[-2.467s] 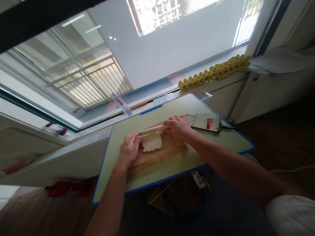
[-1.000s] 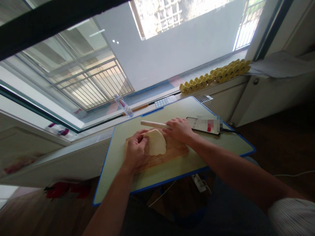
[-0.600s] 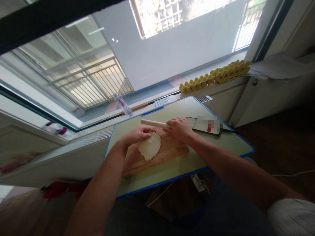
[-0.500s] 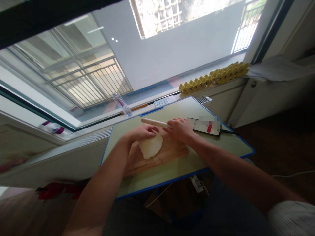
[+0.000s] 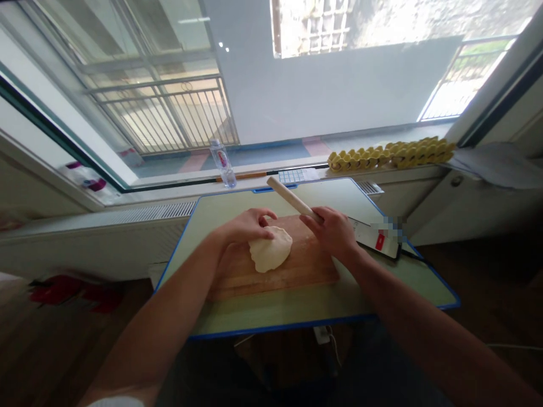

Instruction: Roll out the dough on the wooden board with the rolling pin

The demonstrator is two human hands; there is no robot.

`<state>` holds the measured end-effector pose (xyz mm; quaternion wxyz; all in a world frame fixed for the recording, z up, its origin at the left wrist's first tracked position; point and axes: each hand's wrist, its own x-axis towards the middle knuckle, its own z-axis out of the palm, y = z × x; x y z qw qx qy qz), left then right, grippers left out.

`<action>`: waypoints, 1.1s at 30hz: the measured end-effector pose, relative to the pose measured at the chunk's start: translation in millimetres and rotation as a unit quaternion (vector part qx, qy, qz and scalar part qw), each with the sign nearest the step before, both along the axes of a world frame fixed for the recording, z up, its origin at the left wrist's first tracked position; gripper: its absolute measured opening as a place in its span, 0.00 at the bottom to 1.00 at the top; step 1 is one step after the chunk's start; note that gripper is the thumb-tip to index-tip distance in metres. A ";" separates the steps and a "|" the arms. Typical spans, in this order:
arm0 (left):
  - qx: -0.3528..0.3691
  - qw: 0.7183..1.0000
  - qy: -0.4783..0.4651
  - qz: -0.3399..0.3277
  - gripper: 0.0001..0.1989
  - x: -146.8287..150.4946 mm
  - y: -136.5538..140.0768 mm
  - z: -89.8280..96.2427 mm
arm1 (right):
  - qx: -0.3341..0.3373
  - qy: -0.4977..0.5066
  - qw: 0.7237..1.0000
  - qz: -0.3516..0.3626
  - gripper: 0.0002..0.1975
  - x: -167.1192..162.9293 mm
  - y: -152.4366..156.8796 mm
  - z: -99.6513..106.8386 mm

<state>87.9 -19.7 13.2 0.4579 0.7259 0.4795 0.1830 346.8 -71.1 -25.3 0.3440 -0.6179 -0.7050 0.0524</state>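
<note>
A flat, pale piece of dough [image 5: 271,253] with an uneven edge lies on the wooden cutting board [image 5: 305,271]. My left hand [image 5: 252,225] is at the dough's upper left edge, its thumb on top and its index finger raised and curved; the edge seems pinched, though the lower fingers are partly hidden. In my right hand [image 5: 333,229] is a light wooden rolling pin [image 5: 292,198], gripped by one end. The pin is tilted, its free end pointing up and left, away from the dough.
A phone [image 5: 375,238] with a cable lies right of the board on the blue-edged table [image 5: 271,316]. Along the window sill are a plastic bottle [image 5: 223,164], a blue-and-white gridded item [image 5: 292,175] and yellow egg trays [image 5: 390,155]. A white power strip [image 5: 322,334] shows below.
My right hand has swung the rolling pin's free end up and away from my left hand. The left index finger has lifted, with the thumb still on the dough. The view has tilted.
</note>
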 end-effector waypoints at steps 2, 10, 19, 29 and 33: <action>-0.015 1.000 0.008 -0.017 0.24 -11.9 0.6 -1.3 | 0.000 0.004 1.000 0.015 0.18 -2.0 -0.7 1.0; 0.192 0.980 -0.047 0.019 0.12 -3.0 12.6 -32.6 | 0.014 -0.005 0.990 0.138 0.16 -10.2 17.3 21.3; 0.235 0.944 -0.101 0.209 0.12 -29.2 21.3 -34.5 | 0.008 -0.126 0.969 0.213 0.20 6.9 27.3 8.7; 0.247 0.952 -0.006 0.181 0.14 -1.2 -8.2 -15.5 | -0.047 -0.185 0.957 0.219 0.19 -5.0 17.4 9.2; 0.249 0.947 0.093 0.183 0.13 0.4 -8.2 -32.7 | -0.048 -0.176 0.962 0.203 0.21 -7.9 15.7 10.9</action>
